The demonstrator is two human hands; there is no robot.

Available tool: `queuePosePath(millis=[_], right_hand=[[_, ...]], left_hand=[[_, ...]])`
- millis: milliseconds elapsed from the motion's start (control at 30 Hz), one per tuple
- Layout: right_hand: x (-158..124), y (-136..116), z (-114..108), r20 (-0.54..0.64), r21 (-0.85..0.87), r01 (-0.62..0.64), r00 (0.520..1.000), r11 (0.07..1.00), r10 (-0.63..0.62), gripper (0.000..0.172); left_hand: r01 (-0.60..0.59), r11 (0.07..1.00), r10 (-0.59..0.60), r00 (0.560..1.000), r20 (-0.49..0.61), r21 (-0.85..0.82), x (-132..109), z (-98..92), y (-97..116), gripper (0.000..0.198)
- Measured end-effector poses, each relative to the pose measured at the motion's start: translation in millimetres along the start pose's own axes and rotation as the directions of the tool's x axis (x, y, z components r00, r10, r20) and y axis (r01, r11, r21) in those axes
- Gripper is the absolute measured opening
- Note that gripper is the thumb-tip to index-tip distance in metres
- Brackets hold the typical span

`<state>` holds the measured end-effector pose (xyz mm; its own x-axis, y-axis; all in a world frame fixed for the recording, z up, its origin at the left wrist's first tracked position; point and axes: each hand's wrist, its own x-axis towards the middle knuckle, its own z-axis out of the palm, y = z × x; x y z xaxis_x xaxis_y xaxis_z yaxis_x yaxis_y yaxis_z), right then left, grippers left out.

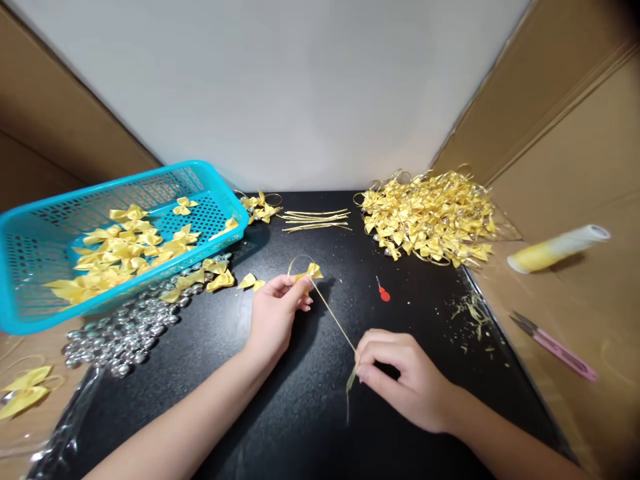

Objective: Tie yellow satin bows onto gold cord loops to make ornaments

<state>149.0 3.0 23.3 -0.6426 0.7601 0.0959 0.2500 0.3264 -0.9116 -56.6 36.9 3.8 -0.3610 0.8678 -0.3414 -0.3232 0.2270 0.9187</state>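
Observation:
My left hand (283,300) pinches a yellow ribbon bow (314,271) near the middle of the black tabletop (310,413). A thin loop of cord rises behind the bow. From the bow a thin gold cord (333,316) runs taut down to the right, where my right hand (387,373) grips it between thumb and fingers. The loose ends of the cord hang below the right fingertips. Beyond my right hand lies a red needle threader (383,293). Another yellow bow (250,282) rests just left of my left hand.
A blue basket (200,173) of yellow bows stands at the left, with silver beads (120,337) before it. Gold cords (316,217) lie at the back. At the right are a heap of finished-looking bows (427,217), thread scraps (473,310), pink snips (555,347) and a roll (559,249).

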Motion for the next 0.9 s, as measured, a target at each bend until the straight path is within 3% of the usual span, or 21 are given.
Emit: queuePosePath(millis=[167, 300, 433, 567, 667, 733, 833, 867, 900], right_hand=[[2, 10, 0, -0.266, 0.021, -0.078, 0.961, 0.997, 0.081, 0.028], [6, 20, -6, -0.432, 0.09, -0.17, 0.881, 0.981, 0.192, 0.028], [10, 31, -12, -0.536, 0.27, -0.197, 0.782, 0.943, 0.317, 0.025], [12, 42, -18, -0.574, 0.575, -0.078, 0.67, 0.814, 0.471, 0.03], [13, 47, -24, -0.551, 0.696, 0.031, 0.664, 0.718, 0.506, 0.029], [13, 48, -26, -0.599, 0.66, 0.04, 0.63, 0.75, 0.493, 0.029], [11, 43, -25, -0.736, 0.513, 0.032, 0.53, 0.858, 0.42, 0.028], [10, 39, -22, -0.742, 0.486, 0.027, 0.541, 0.874, 0.396, 0.026], [9, 36, -18, -0.712, 0.482, 0.014, 0.589, 0.876, 0.382, 0.026]], left_hand=[[0.011, 0.994, -0.017, 0.998, -0.054, -0.111, 9, -3.0, 17, 0.035], [0.052, 0.987, -0.058, 0.998, -0.03, -0.154, 9, -3.6, 21, 0.036], [0.087, 0.98, -0.09, 0.996, -0.008, -0.181, 9, -4.8, 19, 0.038], [0.081, 0.983, -0.081, 0.997, 0.008, -0.162, 6, -5.6, 18, 0.038], [0.058, 0.991, -0.054, 0.998, 0.036, -0.124, 4, -5.1, 18, 0.036], [0.052, 0.993, -0.047, 0.998, 0.043, -0.104, 2, -4.5, 18, 0.037], [0.046, 0.997, -0.042, 0.998, 0.053, -0.069, -1, -3.4, 17, 0.038], [0.045, 0.998, -0.041, 0.997, 0.066, -0.052, -3, -2.9, 16, 0.038], [0.043, 0.999, -0.04, 0.996, 0.085, -0.031, -5, -2.2, 15, 0.038]])
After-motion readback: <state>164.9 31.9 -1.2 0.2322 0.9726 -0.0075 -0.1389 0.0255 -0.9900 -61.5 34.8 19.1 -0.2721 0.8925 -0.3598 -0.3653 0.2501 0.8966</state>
